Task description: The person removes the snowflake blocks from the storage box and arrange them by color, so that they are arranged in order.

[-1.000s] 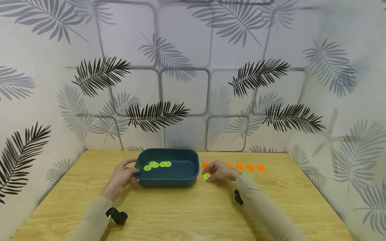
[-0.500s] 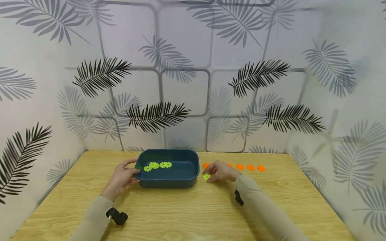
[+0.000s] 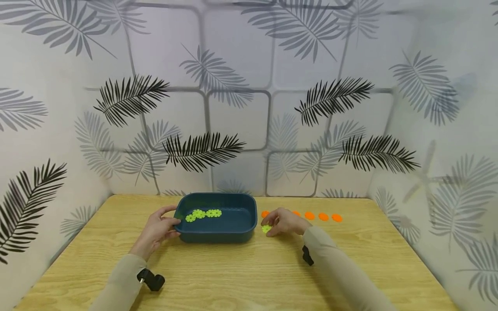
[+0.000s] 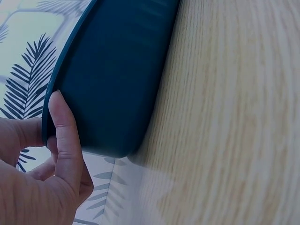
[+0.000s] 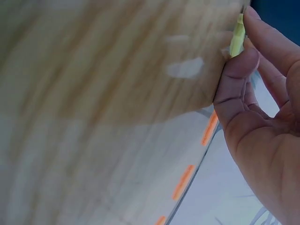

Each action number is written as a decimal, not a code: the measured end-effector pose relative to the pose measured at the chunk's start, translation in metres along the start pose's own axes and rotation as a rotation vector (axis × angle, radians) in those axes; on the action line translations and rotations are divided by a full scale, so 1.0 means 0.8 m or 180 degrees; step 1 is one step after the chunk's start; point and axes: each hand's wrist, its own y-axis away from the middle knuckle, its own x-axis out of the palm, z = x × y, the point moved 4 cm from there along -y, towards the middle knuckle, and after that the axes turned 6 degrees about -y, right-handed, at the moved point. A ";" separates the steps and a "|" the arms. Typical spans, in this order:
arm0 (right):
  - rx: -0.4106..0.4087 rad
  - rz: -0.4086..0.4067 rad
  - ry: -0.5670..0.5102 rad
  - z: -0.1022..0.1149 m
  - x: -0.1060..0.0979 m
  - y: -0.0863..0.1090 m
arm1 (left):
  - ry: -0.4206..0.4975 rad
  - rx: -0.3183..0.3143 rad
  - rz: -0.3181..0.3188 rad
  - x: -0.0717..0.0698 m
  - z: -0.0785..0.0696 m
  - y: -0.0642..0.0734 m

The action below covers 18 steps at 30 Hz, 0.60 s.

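My left hand (image 3: pixel 156 230) grips the left end of a dark blue plastic basin (image 3: pixel 215 237), thumb on one side of the rim and fingers on the other. In the left wrist view the same hand (image 4: pixel 51 164) holds the basin's wall (image 4: pixel 110 79). Several yellow-green notched plastic discs (image 3: pixel 199 214) lie inside the basin. Just right of it, my right hand (image 3: pixel 287 221) pinches another yellow-green notched disc (image 3: pixel 266 229) at the tabletop. From the right wrist that disc (image 5: pixel 238 36) appears edge-on between thumb and finger, partly hidden by the hand (image 5: pixel 262 103).
Several orange discs (image 3: pixel 309 216) form a row behind and to the right of my right hand, which partly hides the row. The wooden table (image 3: pixel 233 276) meets a leaf-patterned wall covering (image 3: pixel 241 121) at the back and sides.
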 end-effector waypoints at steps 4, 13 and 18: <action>0.0052 -0.0053 -0.0209 -0.003 -0.004 -0.002 | 0.0004 0.0002 0.0003 0.000 0.000 0.000; 0.0100 -0.0267 -0.0779 0.014 -0.014 -0.004 | 0.0022 0.0022 -0.0015 0.000 0.003 -0.001; 0.0032 -0.0229 -0.1041 0.026 -0.012 -0.008 | 0.0001 0.0035 -0.0014 0.000 0.001 -0.001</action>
